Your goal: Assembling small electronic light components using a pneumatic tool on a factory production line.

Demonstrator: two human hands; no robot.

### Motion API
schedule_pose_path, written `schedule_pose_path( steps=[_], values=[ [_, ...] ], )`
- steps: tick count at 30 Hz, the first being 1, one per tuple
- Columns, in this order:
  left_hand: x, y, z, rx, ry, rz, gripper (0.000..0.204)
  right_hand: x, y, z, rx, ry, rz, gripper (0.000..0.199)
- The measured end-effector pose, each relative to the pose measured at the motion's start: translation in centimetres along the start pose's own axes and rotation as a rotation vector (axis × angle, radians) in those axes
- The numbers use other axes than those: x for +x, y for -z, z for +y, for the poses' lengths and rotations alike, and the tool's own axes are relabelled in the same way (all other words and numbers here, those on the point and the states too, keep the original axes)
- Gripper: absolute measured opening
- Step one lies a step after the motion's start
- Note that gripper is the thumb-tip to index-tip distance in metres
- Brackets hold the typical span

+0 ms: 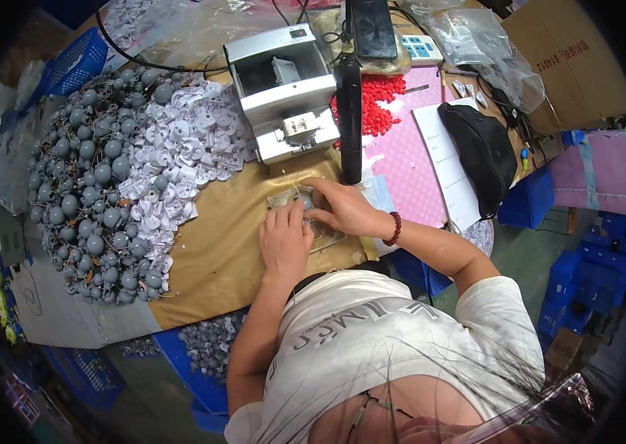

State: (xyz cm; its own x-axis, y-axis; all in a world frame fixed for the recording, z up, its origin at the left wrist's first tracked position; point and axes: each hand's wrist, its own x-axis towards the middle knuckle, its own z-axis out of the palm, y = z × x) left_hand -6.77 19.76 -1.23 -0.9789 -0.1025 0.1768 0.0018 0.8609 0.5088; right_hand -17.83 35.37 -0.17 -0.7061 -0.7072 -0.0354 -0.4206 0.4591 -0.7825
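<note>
Both my hands work close together at the front edge of the table, over a small clear plate [325,240]. My right hand [344,207], with a beaded bracelet on its wrist, curves its thumb and forefinger around a small grey ball part [307,200]. Beside it, my left hand [286,238] has its fingers bent and pressed together at the same spot; what they grip is hidden beneath them. A thin pale wire end sticks up just beyond the fingertips. Left of the hands lie a pile of white plastic pieces [179,133] and a heap of grey balls with wires [91,185].
A white and grey bench machine [283,96] stands just beyond my hands, with an upright black bar [349,118] at its right. Red small parts [378,103], a paper sheet [442,163] and a black pouch [480,159] lie right. A blue bin [194,370] sits below the table edge.
</note>
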Motion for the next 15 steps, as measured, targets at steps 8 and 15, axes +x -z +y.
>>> schedule_pose_path(
  steps=[8, 15],
  values=[
    [0.2, -0.6, 0.0, 0.025, -0.003, 0.044, 0.04, 4.9, 4.4, 5.2, -0.09, 0.036, 0.804, 0.072],
    [0.3, -0.9, -0.1, -0.005, -0.011, 0.077, 0.038, 5.3, 4.5, 3.8, 0.283, -0.096, 0.672, 0.052]
  ],
)
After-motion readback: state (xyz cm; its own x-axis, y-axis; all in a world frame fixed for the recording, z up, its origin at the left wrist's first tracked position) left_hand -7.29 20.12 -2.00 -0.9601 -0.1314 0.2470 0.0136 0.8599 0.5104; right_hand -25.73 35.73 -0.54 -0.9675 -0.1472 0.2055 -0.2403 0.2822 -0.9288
